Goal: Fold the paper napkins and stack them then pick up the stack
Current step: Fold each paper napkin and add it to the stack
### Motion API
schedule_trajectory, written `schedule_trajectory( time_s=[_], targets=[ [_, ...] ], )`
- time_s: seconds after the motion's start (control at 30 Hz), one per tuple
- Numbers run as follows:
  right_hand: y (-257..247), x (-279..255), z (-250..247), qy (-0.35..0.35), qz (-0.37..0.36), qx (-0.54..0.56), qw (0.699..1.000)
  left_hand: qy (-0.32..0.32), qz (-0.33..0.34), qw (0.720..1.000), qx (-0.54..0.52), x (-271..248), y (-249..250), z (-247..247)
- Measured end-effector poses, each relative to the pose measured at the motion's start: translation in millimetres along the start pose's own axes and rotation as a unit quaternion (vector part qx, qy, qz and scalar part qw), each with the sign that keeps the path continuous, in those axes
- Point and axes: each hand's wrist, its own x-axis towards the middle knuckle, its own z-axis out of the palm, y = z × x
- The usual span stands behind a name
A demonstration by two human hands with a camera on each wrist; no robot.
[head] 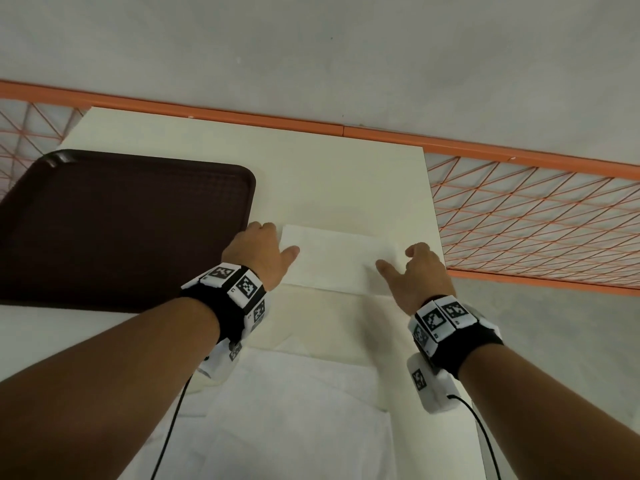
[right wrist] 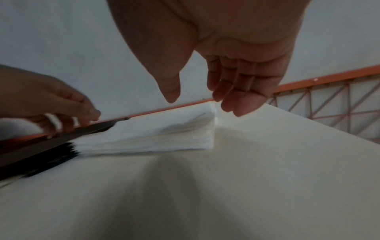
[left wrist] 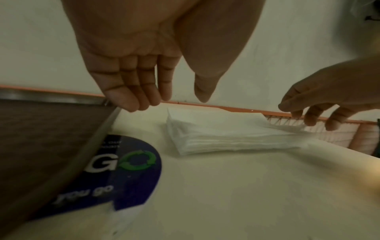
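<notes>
A stack of folded white paper napkins [head: 337, 259] lies on the cream table, with several layers showing along its edge [left wrist: 232, 134] [right wrist: 156, 134]. My left hand [head: 266, 251] hovers over the stack's left end, fingers straight and relaxed [left wrist: 144, 91], holding nothing. My right hand [head: 412, 268] hovers over the right end, fingers loose above the stack's corner [right wrist: 232, 95], apart from it. The right hand's fingers [left wrist: 312, 113] show beyond the stack in the left wrist view, and the left hand's fingers [right wrist: 68, 113] in the right wrist view.
A dark brown tray [head: 114, 230] lies at the left, partly over a blue round sticker [left wrist: 127, 170]. The table's right edge [head: 433, 216] is close to my right hand, with an orange wire rack [head: 536, 220] beyond. White paper [head: 294, 410] lies near me.
</notes>
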Motion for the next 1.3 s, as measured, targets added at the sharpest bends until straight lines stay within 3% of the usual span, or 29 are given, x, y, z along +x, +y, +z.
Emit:
schedule_trajectory(
  time_s=[0.1, 0.23, 0.4, 0.63, 0.87, 1.03, 1.17, 1.3],
  targets=[
    [0, -38, 2, -0.029, -0.081, -0.047, 0.995, -0.016, 0.061, 0.998, 0.01, -19, -11, -6],
    [1, -96, 21, -0.147, -0.195, -0.116, 0.963, -0.062, 0.079, 0.995, 0.014, -52, -24, -4],
    [5, -147, 49, -0.23, -0.195, -0.174, 0.937, -0.132, 0.08, 0.988, 0.023, -91, -38, 3],
    [4, -153, 62, -0.224, -0.19, -0.213, 0.932, -0.152, 0.089, 0.984, 0.012, -126, -58, 11],
    [-12, -133, 49, -0.193, -0.182, -0.189, 0.945, -0.105, 0.09, 0.99, -0.009, -143, -71, 11],
    [-17, -137, 30, -0.157, -0.229, -0.134, 0.951, -0.036, 0.204, 0.978, -0.023, -144, -73, -6],
    [-19, -148, 16, -0.144, -0.272, -0.109, 0.945, -0.055, 0.268, 0.962, 0.024, -142, -59, -16],
    [-18, -157, 8, -0.131, -0.28, -0.096, 0.946, -0.083, 0.272, 0.956, 0.077, -142, -45, -25]
  ],
)
